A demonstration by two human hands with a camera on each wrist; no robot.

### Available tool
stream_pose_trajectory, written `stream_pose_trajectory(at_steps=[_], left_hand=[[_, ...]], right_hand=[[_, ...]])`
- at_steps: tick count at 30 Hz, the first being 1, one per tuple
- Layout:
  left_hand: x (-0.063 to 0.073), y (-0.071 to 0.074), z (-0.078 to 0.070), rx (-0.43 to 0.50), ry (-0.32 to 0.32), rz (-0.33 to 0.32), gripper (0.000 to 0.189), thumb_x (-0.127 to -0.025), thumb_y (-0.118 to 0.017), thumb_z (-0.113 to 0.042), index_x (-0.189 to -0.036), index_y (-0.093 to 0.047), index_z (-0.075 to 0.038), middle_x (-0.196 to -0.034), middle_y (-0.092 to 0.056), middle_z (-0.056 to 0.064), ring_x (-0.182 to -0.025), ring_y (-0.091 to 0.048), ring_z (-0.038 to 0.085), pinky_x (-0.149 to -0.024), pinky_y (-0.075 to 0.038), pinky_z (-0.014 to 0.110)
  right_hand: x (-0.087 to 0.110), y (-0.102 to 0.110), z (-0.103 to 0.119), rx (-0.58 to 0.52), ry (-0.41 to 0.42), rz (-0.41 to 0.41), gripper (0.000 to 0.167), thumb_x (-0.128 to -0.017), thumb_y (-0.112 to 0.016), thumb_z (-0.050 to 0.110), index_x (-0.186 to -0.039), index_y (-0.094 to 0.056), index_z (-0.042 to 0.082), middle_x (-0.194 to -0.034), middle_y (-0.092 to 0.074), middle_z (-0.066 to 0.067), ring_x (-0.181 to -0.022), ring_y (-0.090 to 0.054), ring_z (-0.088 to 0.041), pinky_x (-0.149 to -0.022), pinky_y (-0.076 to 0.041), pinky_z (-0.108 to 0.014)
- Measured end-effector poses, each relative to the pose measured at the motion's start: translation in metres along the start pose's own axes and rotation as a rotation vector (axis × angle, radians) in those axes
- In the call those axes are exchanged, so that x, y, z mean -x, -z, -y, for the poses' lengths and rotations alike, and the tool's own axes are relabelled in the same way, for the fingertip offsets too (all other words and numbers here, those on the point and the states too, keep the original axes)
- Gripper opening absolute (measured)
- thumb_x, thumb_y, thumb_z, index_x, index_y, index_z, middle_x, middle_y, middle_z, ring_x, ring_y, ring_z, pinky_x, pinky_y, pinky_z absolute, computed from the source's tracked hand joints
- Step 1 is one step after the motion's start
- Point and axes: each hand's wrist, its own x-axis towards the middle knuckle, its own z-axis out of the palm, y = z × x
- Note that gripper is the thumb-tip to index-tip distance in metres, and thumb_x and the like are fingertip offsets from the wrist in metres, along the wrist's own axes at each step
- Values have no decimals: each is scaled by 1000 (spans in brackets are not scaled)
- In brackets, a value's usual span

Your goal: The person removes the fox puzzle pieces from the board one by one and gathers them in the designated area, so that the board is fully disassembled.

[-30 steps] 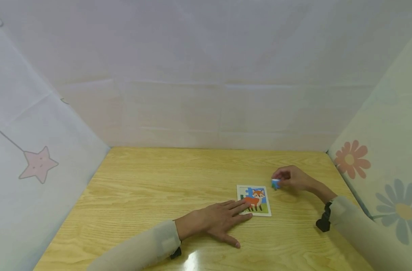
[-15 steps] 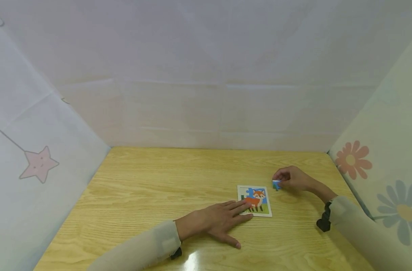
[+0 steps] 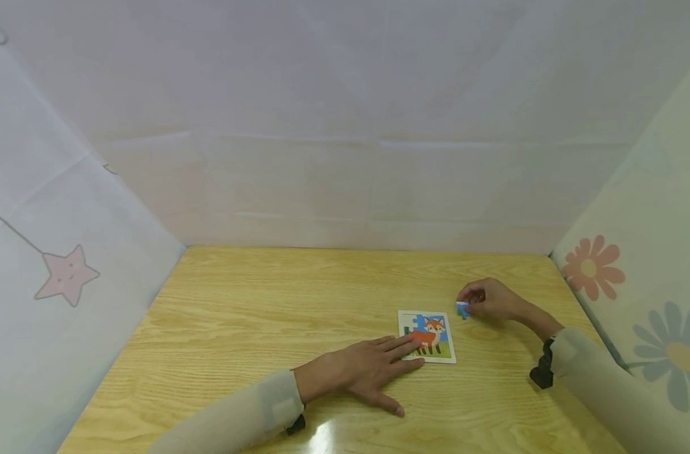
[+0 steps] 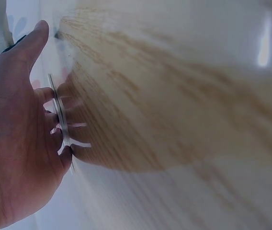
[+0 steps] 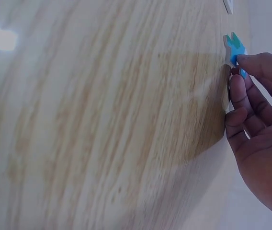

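Observation:
A fox jigsaw puzzle (image 3: 435,340) in a white frame lies flat on the table, with a bare white spot at its upper left. My left hand (image 3: 373,372) lies palm down with fingers spread, fingertips resting on the puzzle's left part and covering it. In the left wrist view the fingertips meet the thin edge of the puzzle board (image 4: 59,115). Just right of the frame, my right hand (image 3: 492,299) pinches a blue and green puzzle piece (image 5: 234,48) between thumb and fingers, low over the table. The fingers hide part of that piece.
The wooden table (image 3: 265,302) runs back to a pale cloth wall (image 3: 345,189). Cloth sides rise at left and right, printed with a pink star (image 3: 67,275) and flowers (image 3: 594,268). Dark bands are worn on both wrists.
The puzzle piece in my right hand has turned slightly and shifted a touch to the right. My left hand and the puzzle hold their place.

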Motion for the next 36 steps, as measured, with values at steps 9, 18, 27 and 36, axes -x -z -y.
stream_pose_trajectory(at_steps=[9, 18, 27, 36], left_hand=[[0, 0, 0, 0, 1, -2, 97, -99, -35, -83, -172, -12, -25, -179, -1, 7, -165, -3, 22, -132, -15, 36], [0, 1, -1, -25, 7, -1, 95, -99, -34, -83, -172, -14, -26, -179, -4, 7, -165, -4, 21, -132, -16, 35], [1, 3, 0, -47, 6, -4, 94, -99, -34, -84, -172, -16, -27, -179, -7, 6, -165, -7, 21, -132, -16, 34], [0, 6, 1, -34, -9, -11, 94, -100, -34, -83, -172, -16, -25, -179, -9, 6, -165, -8, 22, -132, -15, 35]], right_hand=[[0, -2, -2, 27, -1, -11, 16, -95, -76, 4, -110, -78, 8, -104, -76, -4, -88, -68, -10, -79, -58, -28], [-1, -5, -4, 46, 31, -32, 15, -95, -77, 4, -110, -79, 9, -104, -75, -3, -86, -66, -9, -76, -58, -28], [-1, -7, -1, 90, 32, -65, 17, -94, -79, 3, -110, -78, 9, -104, -74, -3, -84, -65, -8, -74, -57, -27], [-9, -12, 15, 116, 109, -122, 23, -93, -80, 2, -115, -76, 9, -107, -75, -3, -88, -67, -8, -74, -57, -29]])
